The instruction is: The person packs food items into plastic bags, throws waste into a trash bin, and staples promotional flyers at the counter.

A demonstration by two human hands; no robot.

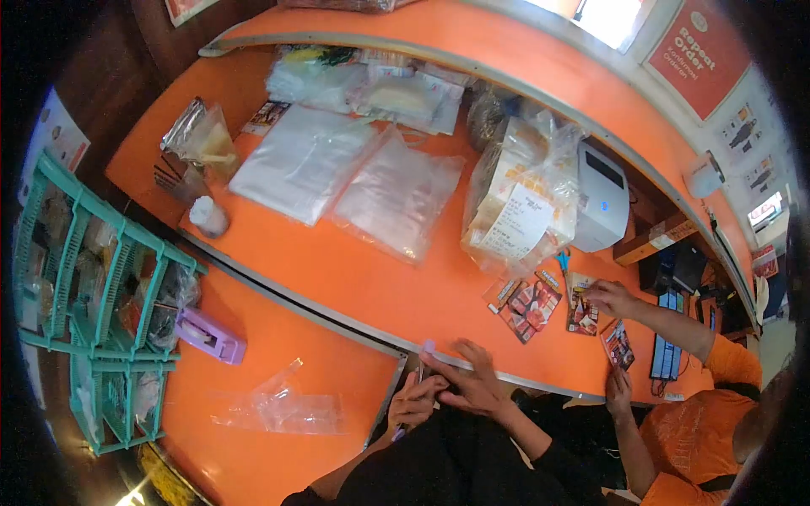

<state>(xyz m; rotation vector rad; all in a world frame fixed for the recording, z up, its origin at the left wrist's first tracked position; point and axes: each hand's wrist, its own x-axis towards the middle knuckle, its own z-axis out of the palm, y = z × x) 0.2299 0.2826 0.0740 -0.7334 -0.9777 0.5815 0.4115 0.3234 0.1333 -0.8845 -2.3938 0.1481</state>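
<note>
Close to my body, at the counter's front edge, my left hand [413, 400] is closed around a slim object with a lilac tip [428, 346]; its kind cannot be made out. My right hand [474, 384] is right beside it, fingers stretched apart, with its thumb near the lilac tip. Below my left hand a bit of purple shows against my dark clothing. Left of my hands, clear plastic pieces [283, 409] lie on the orange counter [253, 295], near a purple tape dispenser [209, 336].
Clear plastic bags [401, 194] and a wrapped package with a receipt [516, 221] lie on the counter. A white printer [601, 198] stands behind. Green racks [105, 278] are at left. At right, a co-worker's hands [612, 299] handle printed cards [530, 308].
</note>
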